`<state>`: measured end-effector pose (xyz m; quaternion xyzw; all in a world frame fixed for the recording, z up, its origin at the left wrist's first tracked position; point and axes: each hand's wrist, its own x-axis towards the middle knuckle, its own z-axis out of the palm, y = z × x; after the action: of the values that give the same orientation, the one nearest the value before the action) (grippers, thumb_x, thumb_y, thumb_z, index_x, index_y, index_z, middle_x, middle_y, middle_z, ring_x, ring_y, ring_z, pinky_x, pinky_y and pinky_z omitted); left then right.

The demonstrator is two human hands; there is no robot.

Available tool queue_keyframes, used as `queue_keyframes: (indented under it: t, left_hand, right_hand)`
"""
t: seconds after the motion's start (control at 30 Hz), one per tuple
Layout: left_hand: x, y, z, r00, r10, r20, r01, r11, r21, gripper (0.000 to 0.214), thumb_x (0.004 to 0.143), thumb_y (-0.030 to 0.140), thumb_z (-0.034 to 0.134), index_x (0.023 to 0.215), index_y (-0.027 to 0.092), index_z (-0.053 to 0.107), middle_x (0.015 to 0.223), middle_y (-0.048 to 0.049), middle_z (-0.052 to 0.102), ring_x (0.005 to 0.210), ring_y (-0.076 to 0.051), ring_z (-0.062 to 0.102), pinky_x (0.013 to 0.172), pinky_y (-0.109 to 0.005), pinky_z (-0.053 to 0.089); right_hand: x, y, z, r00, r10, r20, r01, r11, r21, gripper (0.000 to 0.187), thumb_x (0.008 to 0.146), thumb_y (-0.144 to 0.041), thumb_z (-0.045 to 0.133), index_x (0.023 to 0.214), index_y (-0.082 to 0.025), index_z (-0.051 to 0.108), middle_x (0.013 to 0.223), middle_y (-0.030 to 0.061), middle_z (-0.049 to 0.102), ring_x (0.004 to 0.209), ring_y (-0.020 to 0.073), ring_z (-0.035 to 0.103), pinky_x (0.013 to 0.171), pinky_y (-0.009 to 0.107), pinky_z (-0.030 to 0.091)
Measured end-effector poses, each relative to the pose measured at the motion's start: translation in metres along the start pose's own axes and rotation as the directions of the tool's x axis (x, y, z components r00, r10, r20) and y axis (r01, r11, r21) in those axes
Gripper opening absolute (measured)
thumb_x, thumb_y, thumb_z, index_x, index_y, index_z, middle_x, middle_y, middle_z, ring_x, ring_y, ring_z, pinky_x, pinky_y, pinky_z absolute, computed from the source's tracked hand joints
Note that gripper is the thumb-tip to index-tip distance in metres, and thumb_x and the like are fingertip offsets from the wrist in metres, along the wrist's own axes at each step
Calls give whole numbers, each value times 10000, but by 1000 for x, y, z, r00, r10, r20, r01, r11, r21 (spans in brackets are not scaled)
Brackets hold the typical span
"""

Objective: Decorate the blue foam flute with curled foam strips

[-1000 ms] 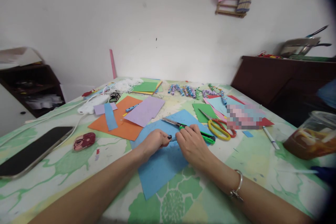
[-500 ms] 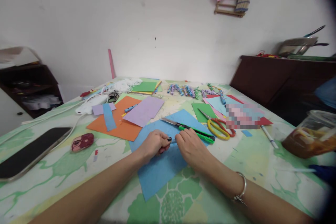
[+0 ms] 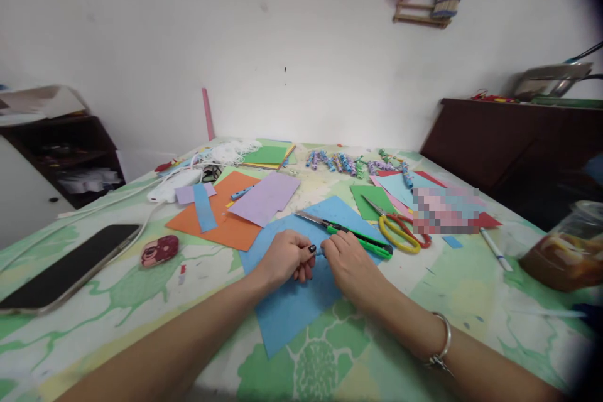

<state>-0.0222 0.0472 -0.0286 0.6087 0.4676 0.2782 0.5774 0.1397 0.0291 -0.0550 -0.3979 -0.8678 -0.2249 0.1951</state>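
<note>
Over a blue sheet of paper [image 3: 294, 314], my left hand [image 3: 288, 257] and my right hand [image 3: 351, 260] meet with fingertips pinched. A small piece of blue paper [image 3: 319, 252] shows between them, mostly hidden by the fingers; it looks narrow and rolled. Just beyond my right hand lies a green utility knife [image 3: 362, 240], its blade pointing to the left. Scissors [image 3: 400, 232] with yellow and red handles rest to its right, partly over a green paper piece [image 3: 372, 202].
Orange paper [image 3: 235, 232] and purple paper [image 3: 264, 198] lie to the left, near a phone [image 3: 70, 267] and a small red case [image 3: 159, 251]. Curled paper pieces [image 3: 346, 163] sit at the back. On the right are a white pen [image 3: 495, 250] and a plastic cup [image 3: 560, 251].
The whole view has shifted slightly, so things appear a little further right. My left fingers have loosened and spread somewhat below the pinch; both hands stay at the blue piece.
</note>
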Motion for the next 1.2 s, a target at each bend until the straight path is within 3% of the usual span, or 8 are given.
queue_keyframes:
  t: [0.33,0.43,0.6,0.8,0.93,1.03,1.1,1.2]
  left_hand:
    - [9,1,-13,987,142,72,-141,990,-6,391,722,513,572,655,129,550,546,-37,597,448,-111,546,402,-199,391]
    - [11,0,-13,983,163,83,-154,983,-103,467,683,580,620,723,118,568,599,-45,611,530,-122,577,466,-211,424]
    - [9,0,-5,964,220,149,-192,964,-183,443,706,547,648,790,120,565,688,-56,641,629,-130,607,597,-250,476]
    - [9,1,-7,971,208,119,-188,969,-159,406,715,512,659,795,126,560,660,-55,643,590,-131,604,530,-233,451]
    - [11,1,-12,975,206,82,-187,963,-196,429,673,508,695,799,123,556,660,-59,646,575,-127,605,530,-234,462]
    - [13,1,-13,980,197,39,-184,960,-212,426,659,504,706,777,125,550,658,-53,645,568,-121,607,544,-237,471]
    - [13,1,-14,982,189,26,-179,957,-226,438,644,510,713,776,126,550,662,-50,644,565,-121,609,551,-242,476]
    - [12,2,-15,982,186,34,-172,954,-247,455,632,511,721,801,121,559,671,-51,644,569,-126,613,556,-247,480]
  right_hand:
    - [22,26,-16,997,70,-21,-58,933,356,262,816,-29,410,995,-145,562,882,109,602,849,238,501,732,365,401]
    - [20,39,-20,963,261,-74,-165,781,602,222,871,-170,451,1067,-175,555,982,106,620,880,222,550,766,363,437]
    - [20,50,-20,854,502,137,-357,373,857,154,808,-313,559,892,-192,606,785,35,626,675,170,578,631,298,451]
    - [34,59,-32,758,646,88,-240,151,959,321,711,-313,661,980,-205,523,648,-31,571,576,126,506,539,245,381]
    - [47,82,-51,664,747,-32,-177,198,964,294,688,-276,674,939,-201,540,601,-45,549,554,116,498,519,233,360]
    - [57,105,-64,583,781,-227,-160,383,910,237,705,-278,656,910,-196,570,585,-42,542,542,114,493,516,235,361]
    - [59,117,-63,521,792,-318,-273,507,817,223,731,-307,631,920,-196,587,599,-34,557,533,114,494,514,238,364]
    - [54,125,-44,501,839,-213,-543,496,677,220,749,-322,591,922,-188,611,651,2,627,565,135,550,553,255,406]
